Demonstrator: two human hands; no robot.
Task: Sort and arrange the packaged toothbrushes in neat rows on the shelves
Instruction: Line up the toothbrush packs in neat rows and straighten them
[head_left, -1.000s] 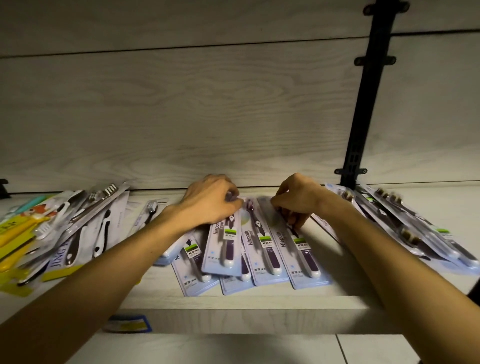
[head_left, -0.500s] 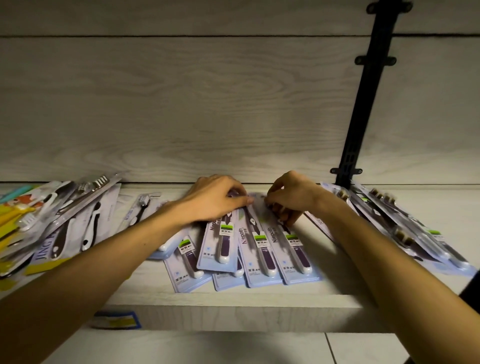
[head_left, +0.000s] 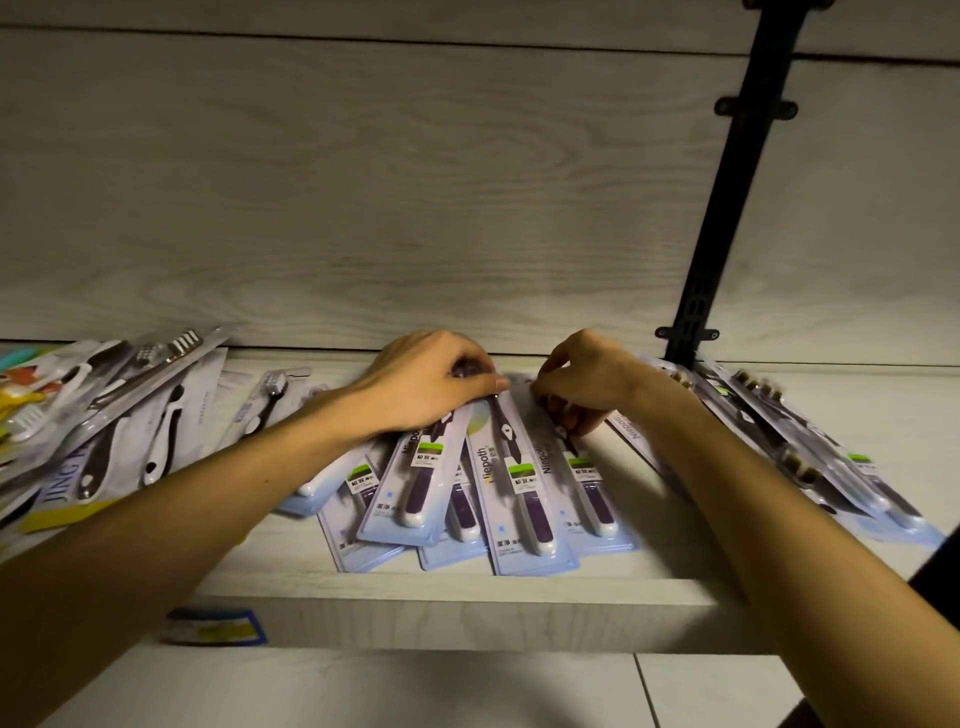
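Several light-blue packs with purple toothbrushes (head_left: 519, 499) lie fanned out in the middle of the pale wooden shelf (head_left: 467, 608). My left hand (head_left: 426, 384) lies over the top ends of the left packs (head_left: 410, 483), fingers curled round their upper edge, thumb stretched to the right. My right hand (head_left: 587, 379) has its fingers curled down, pinching the top of the right-hand pack (head_left: 587, 483). The two hands almost meet at the fan's far end. The packs' top ends are hidden under the hands.
A loose pile of mixed toothbrush packs (head_left: 104, 431), white, dark and yellow, covers the shelf's left end. More dark-brush packs (head_left: 810, 452) slant along the right side. A black bracket rail (head_left: 722, 218) runs up the back panel. A blue-yellow price label (head_left: 213, 629) sticks on the shelf's front edge.
Both hands have stayed on the top ends of the purple-brush packs; the fan has been squeezed slightly closer together.
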